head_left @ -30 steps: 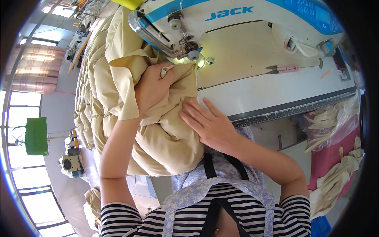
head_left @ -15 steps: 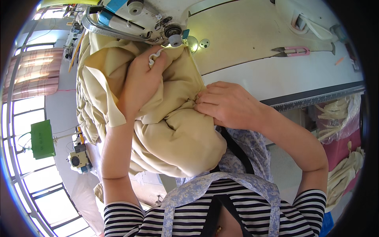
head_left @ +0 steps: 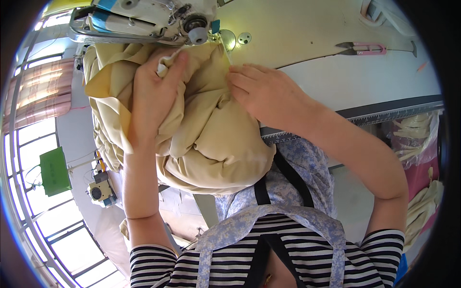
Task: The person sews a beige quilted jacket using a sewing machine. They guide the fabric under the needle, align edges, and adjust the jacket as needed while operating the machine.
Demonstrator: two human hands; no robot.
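Beige quilted padded fabric (head_left: 216, 153) is bunched at the sewing machine (head_left: 192, 24), its upper edge by the lit presser foot area. My left hand (head_left: 156, 86) grips the fabric left of that area, fingers closed on a fold with a small white piece (head_left: 165, 65) by the thumb. My right hand (head_left: 266, 93) has bent fingers pressed together on the fabric's right edge, just below the needle plate, fingertips partly hidden.
Pink-handled thread snips (head_left: 365, 48) lie on the bed at right. A ruler strip (head_left: 365, 113) runs along the table's front edge. Bagged cream pieces (head_left: 413, 134) are at right. A green bag (head_left: 55, 171) hangs at left near windows.
My right hand has moved up along the fabric's edge, its fingers now closed. My left hand has shifted up and left with the fabric. The machine sits higher in the view.
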